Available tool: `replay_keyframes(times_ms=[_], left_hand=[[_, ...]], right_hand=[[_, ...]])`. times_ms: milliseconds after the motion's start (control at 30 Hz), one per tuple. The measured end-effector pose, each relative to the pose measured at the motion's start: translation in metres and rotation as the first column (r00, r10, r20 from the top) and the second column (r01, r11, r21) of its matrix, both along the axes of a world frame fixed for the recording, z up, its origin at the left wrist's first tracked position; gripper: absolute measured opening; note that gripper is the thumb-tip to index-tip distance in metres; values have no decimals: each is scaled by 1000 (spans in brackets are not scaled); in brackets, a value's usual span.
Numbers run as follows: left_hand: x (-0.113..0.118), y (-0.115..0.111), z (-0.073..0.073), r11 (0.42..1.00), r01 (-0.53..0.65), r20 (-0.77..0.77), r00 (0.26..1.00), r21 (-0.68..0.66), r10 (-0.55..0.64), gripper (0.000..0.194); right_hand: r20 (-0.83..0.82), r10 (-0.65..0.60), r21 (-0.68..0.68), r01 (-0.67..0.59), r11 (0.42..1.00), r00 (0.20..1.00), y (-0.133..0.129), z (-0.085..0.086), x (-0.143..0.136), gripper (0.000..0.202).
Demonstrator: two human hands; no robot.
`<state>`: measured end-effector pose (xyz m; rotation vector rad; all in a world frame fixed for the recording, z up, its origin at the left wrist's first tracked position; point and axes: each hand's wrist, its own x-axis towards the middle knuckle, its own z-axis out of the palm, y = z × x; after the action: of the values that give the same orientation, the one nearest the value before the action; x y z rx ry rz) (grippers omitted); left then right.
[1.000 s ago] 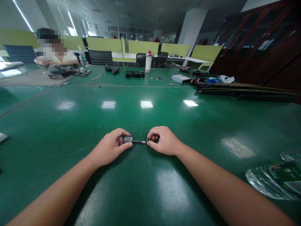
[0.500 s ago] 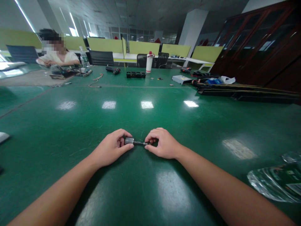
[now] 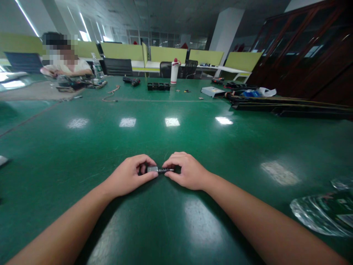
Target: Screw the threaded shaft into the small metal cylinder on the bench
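Note:
Thumb and fingers of my left hand [image 3: 129,176] are closed round a small grey metal cylinder [image 3: 152,169], held sideways just above or on the green table. A thin shaft sticks out of its right end. A dark coil that looks like a spring [image 3: 161,170] sits round this shaft, close against the cylinder. My right hand [image 3: 189,173] pinches the coil between thumb and fingertips, and the shaft's bright tip [image 3: 172,169] shows past them. The fingers partly hide both parts.
On the green table [image 3: 154,136], a clear plastic bottle [image 3: 325,213] lies at the right. Farther back stand a white bottle [image 3: 174,72], a black block [image 3: 159,86], a power drill [image 3: 131,81] and long dark strips [image 3: 292,106]. A person [image 3: 67,66] sits at the far left.
My right hand has moved left with the spring, which has slid along the shaft up to the cylinder. The shaft's tip now shows on its right side. My left hand keeps its hold.

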<state>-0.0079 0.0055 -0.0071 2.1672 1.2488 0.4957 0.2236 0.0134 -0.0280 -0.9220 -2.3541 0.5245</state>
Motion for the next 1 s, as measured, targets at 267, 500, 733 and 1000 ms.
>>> replay_keyframes(times_ms=[267, 500, 733, 1000], left_hand=[[0, 1, -1, 1000, 10, -12, 1000, 16, -10, 27], [-1, 0, 0, 1000, 12, -17, 1000, 14, -11, 28], [0, 0, 1, 1000, 14, -16, 1000, 9, -14, 27], [0, -1, 2, 1000, 8, -8, 1000, 0, -8, 24]], right_hand=[[9, 12, 4, -12, 1000, 1000, 0, -2, 1, 13], [3, 27, 11, -27, 1000, 1000, -1, -2, 0, 15], [19, 24, 7, -24, 1000, 1000, -3, 0, -1, 17], [23, 13, 0, -13, 1000, 1000, -2, 0, -1, 15]])
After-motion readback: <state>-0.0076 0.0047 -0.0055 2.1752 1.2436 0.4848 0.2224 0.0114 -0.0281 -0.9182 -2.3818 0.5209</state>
